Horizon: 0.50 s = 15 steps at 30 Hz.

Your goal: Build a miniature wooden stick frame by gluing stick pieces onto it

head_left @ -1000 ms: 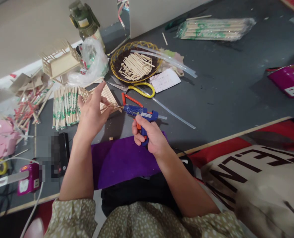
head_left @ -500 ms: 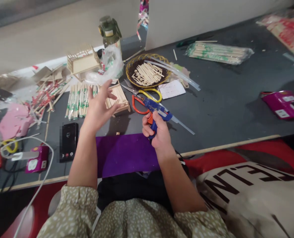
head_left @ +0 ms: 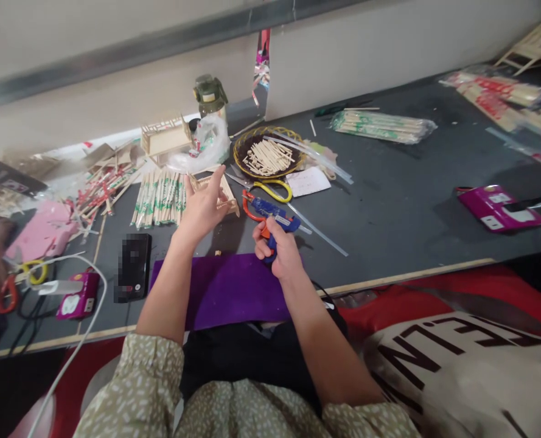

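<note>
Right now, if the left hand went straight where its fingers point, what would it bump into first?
The left hand would probably meet the small pale frame of wooden sticks first; whether its fingers already touch it or hover above is unclear.

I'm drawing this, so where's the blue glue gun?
In the head view, the glue gun is near the middle, in the right hand, just below the yellow scissors handle.

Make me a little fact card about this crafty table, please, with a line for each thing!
Right grip: holding blue glue gun
Left grip: at small stick frame; touching unclear
Basket: yellow rim, short sticks inside
Scissors: one yellow handle, one red
Wrapped sticks: green print, left of frame
Cloth: purple, by table's front edge
</note>
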Tool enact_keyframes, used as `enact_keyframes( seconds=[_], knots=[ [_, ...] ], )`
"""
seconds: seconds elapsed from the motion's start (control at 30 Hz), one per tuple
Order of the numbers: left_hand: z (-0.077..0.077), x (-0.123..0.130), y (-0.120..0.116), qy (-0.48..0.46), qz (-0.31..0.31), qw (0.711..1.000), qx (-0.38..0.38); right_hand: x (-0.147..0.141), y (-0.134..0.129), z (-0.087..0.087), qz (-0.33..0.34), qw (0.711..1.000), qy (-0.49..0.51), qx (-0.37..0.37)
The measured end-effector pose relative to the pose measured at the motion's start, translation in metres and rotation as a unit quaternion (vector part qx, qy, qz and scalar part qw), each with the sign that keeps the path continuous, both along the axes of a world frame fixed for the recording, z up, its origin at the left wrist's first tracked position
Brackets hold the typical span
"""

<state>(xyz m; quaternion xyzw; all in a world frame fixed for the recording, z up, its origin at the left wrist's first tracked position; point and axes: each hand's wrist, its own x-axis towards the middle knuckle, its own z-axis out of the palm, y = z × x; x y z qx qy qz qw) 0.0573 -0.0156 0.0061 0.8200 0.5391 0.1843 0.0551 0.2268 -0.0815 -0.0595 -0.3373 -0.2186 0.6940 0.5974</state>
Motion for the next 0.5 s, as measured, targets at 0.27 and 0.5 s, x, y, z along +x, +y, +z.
enact_keyframes(
  seconds=[0.27, 0.5],
  knots=[
    [-0.0068, 0.001, 0.0041, -0.009, 0.001, 1.0, 0.004, -0.001, 0.0, 0.0001, -0.012, 1.0, 0.006, -0.003],
    [-0.0043, 0.0013, 0.0022, -0.007, 0.009, 1.0, 0.002, -0.0002, -0.001, 0.0012, -0.004, 1.0, 0.01, -0.002]
  ],
)
